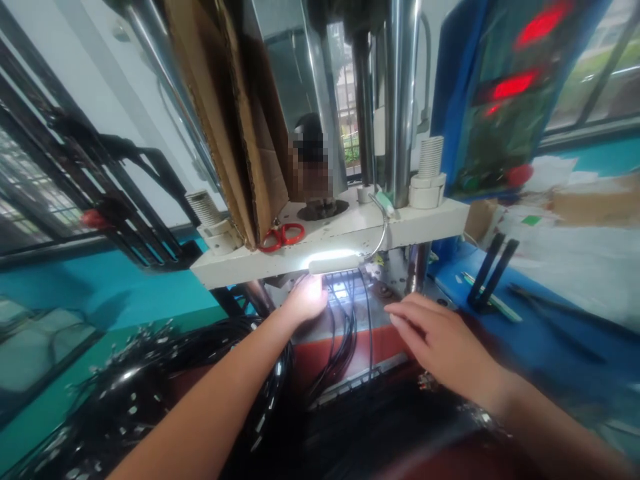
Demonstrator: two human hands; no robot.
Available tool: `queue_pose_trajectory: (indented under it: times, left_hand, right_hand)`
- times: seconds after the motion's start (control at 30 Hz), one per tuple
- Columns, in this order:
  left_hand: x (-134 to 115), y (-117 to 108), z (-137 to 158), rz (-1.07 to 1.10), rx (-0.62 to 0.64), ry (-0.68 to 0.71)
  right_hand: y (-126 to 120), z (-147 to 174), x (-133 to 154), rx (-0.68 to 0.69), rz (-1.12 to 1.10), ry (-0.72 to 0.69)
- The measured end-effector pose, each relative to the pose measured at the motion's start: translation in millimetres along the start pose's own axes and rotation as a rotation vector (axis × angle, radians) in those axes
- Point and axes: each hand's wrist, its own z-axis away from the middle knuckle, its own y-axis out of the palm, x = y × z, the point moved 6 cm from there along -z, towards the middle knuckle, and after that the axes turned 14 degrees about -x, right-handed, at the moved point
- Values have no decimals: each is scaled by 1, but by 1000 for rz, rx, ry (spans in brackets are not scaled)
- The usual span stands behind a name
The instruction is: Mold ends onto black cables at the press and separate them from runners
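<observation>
Forearms cut off, hands near blurred cables

red-handled scissors beside cardboard | blue cabinet | red displays

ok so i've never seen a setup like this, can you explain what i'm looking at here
This picture comes from a camera worn on a person's head, looking forward and down. The machine, perhaps a press, has metal columns and a pale plate bearing red-handled scissors and cardboard. Just below a bright lamp, the bare left hand is close to thin black cables; whether it grips anything is unclear. The right hand is off to their right, with nothing visible in it.
</observation>
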Motion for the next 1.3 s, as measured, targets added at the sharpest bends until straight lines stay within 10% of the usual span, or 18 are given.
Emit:
queue_pose_trajectory:
  times: [1.3]
  left_hand:
    - [-30,4,-12,-103,55,6]
  right_hand:
    - [13,14,16,152,-19,-80]
